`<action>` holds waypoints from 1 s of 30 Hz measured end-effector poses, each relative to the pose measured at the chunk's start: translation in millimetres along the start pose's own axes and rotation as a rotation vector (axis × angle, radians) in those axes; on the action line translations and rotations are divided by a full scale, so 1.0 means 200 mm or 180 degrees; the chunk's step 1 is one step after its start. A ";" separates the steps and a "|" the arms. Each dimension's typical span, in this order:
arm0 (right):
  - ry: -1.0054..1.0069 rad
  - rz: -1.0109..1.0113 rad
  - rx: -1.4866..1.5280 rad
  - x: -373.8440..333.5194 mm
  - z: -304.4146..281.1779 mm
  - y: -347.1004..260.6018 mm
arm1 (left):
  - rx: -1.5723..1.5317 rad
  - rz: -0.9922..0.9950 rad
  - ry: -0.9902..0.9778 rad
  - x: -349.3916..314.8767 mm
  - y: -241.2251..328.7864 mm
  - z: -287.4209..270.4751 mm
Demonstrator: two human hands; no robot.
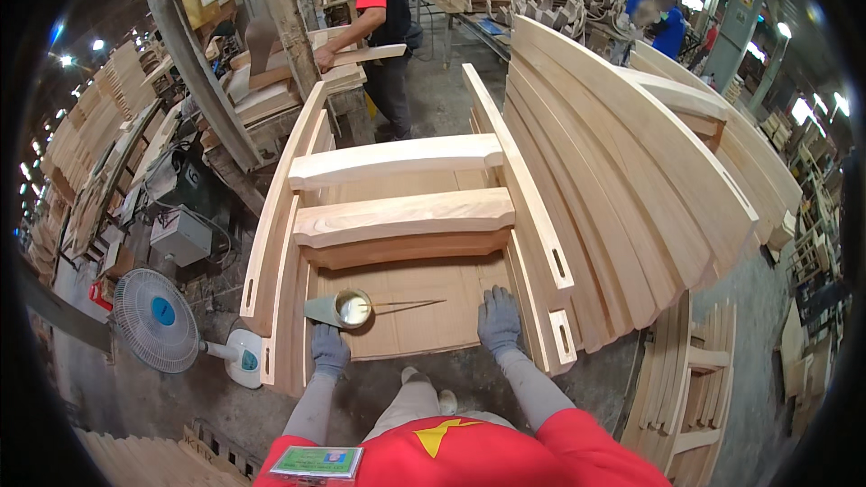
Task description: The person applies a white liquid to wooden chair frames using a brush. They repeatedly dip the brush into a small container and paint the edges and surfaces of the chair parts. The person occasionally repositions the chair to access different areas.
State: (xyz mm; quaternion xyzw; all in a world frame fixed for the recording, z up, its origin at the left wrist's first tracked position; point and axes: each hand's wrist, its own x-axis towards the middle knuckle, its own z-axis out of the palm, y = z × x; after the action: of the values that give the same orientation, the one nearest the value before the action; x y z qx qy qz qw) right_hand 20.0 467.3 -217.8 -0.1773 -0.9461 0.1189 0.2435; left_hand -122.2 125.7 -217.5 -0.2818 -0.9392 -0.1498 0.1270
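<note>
Both my hands wear grey gloves. My left hand [329, 349] rests at the near left corner of a flat wooden panel [419, 329], its fingers forward and holding nothing visible. My right hand [498, 320] lies on the panel's near right part, fingers stretched out, beside the right-hand curved rails [532, 243]. Near my left fingers stands a small round pot [353, 307] with whitish contents and a thin stick [410, 304] across its side. A grey-green flat piece [320, 310] touches the pot. Beyond lie two curved crosspieces [406, 216], [397, 160] between the left and right rails.
Many curved wooden boards [622, 189] stand stacked close on the right. To the left are a standing fan [158, 320] and a grey electrical box [180, 234]. A co-worker [383, 36] handles a wooden piece at a bench ahead. Assembled frames [686, 388] stand at lower right.
</note>
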 end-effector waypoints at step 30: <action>-0.0008 0.0145 0.0066 0.00 -0.01 0.01 | -0.0030 -0.0003 0.0179 0.02 0.04 -0.02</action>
State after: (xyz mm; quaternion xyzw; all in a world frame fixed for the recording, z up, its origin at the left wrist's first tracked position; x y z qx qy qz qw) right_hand 21.3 468.7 -217.2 -0.1962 -0.9408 0.1345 0.2414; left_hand -120.7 132.2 -211.9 -0.2776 -0.9346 -0.1621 0.1520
